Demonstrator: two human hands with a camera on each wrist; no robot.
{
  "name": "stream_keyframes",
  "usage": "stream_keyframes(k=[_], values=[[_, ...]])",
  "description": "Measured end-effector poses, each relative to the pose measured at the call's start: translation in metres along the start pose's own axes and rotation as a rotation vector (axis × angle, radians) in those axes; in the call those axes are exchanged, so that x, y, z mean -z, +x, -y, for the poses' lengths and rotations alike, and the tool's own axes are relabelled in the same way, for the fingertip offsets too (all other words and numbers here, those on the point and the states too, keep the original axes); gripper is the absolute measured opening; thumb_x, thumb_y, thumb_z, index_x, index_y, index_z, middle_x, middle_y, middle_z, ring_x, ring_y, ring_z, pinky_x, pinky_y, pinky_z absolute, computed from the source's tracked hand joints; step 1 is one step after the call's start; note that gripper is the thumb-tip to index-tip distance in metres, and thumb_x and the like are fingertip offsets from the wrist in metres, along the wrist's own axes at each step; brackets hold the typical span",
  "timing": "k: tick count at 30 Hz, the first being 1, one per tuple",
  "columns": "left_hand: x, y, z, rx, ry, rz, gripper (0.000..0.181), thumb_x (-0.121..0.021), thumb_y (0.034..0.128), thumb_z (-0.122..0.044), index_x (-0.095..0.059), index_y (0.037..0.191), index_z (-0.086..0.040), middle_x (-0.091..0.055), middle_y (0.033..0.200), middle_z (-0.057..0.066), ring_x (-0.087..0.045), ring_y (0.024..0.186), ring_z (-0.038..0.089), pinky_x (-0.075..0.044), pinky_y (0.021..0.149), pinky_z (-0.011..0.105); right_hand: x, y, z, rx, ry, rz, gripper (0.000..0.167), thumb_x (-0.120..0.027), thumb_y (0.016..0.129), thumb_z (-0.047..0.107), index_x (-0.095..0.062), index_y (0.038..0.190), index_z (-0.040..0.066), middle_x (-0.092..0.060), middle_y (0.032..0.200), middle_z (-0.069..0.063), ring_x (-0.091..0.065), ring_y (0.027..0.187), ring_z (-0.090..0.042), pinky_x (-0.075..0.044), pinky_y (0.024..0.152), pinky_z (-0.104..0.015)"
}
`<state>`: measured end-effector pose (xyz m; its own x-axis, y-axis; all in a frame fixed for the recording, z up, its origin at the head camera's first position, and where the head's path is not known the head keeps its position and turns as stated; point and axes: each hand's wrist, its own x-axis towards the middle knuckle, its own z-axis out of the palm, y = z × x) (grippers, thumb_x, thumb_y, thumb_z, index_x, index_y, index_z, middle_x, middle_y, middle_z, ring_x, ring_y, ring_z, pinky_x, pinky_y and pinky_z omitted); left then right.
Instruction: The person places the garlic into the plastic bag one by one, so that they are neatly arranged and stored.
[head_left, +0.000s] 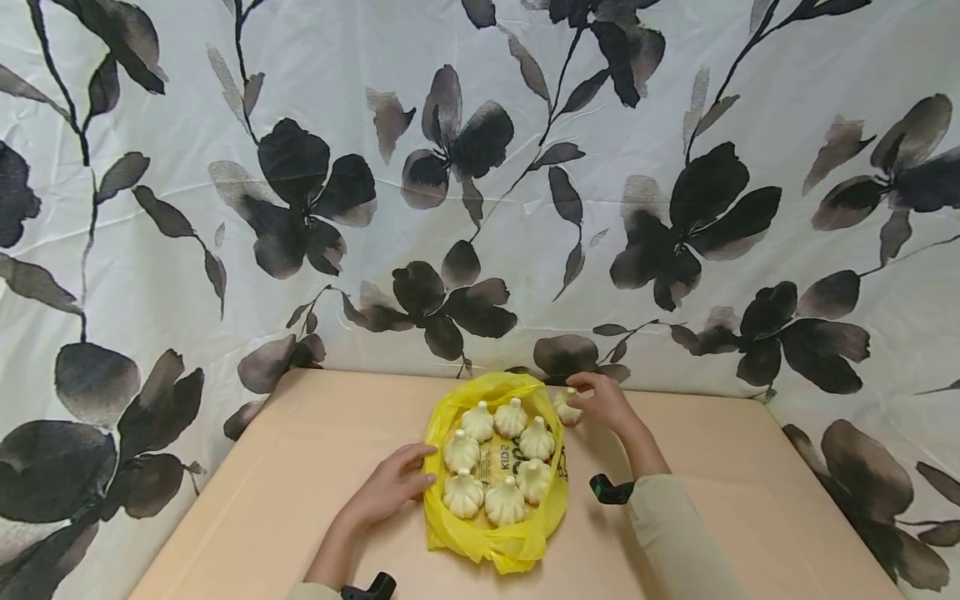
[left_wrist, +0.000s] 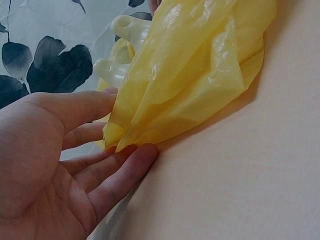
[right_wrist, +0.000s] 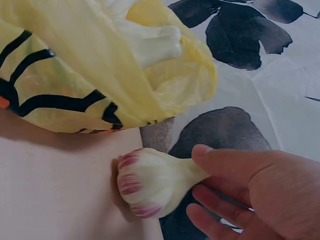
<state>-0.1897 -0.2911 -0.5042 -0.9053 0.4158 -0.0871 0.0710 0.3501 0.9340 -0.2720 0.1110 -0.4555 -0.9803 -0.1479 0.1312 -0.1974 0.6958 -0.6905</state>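
Observation:
An open yellow plastic bag stands on the table with its rim spread wide. Several whitish garlic bulbs sit in a ring inside it, stems up. My left hand touches the bag's left side, its fingers fairly straight; in the left wrist view the fingertips rest against the plastic. Just outside the bag, at its far right, lies another garlic bulb with pink streaks. My right hand pinches that bulb's stem between thumb and fingers. The bulb's body is close to the table surface.
The light peach table ends at a white cloth with dark flowers hanging behind it. Black wrist cameras sit on both wrists. Dark lettering shows on the bag's inside bottom and right side.

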Motion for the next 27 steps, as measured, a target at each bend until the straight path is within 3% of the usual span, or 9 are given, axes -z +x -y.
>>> stream_keyframes(k=[12,21,27], values=[[-0.007,-0.003,-0.004,-0.016,-0.013,-0.003,0.048,-0.064,0.0935,-0.024,-0.051,0.137,-0.008,-0.039,0.149,0.017,-0.047,0.13,0.039,-0.058,0.078,0.029,-0.005,-0.004,-0.01,0.013,-0.089,-0.042,0.021,-0.067,0.085,-0.004,-0.07,0.106,-0.001,-0.069,0.105,-0.019,-0.065,0.098,-0.035,-0.055,0.084,-0.047],[-0.009,-0.006,-0.004,-0.014,0.015,-0.006,0.049,-0.064,0.0933,-0.027,-0.051,0.137,-0.009,-0.039,0.149,0.016,-0.049,0.128,0.036,-0.057,0.077,0.027,0.001,-0.01,-0.002,0.002,-0.1,-0.066,0.016,-0.067,0.087,0.001,-0.071,0.102,0.002,-0.07,0.102,-0.015,-0.065,0.096,-0.031,-0.056,0.083,-0.045],[-0.011,-0.01,-0.003,-0.004,0.0,-0.016,0.048,-0.063,0.0936,-0.025,-0.051,0.137,-0.009,-0.039,0.15,0.017,-0.05,0.127,0.037,-0.058,0.076,0.029,0.004,-0.013,0.004,0.057,-0.098,-0.075,0.017,-0.068,0.086,-0.001,-0.071,0.102,0.0,-0.07,0.101,-0.017,-0.066,0.093,-0.032,-0.057,0.08,-0.044]])
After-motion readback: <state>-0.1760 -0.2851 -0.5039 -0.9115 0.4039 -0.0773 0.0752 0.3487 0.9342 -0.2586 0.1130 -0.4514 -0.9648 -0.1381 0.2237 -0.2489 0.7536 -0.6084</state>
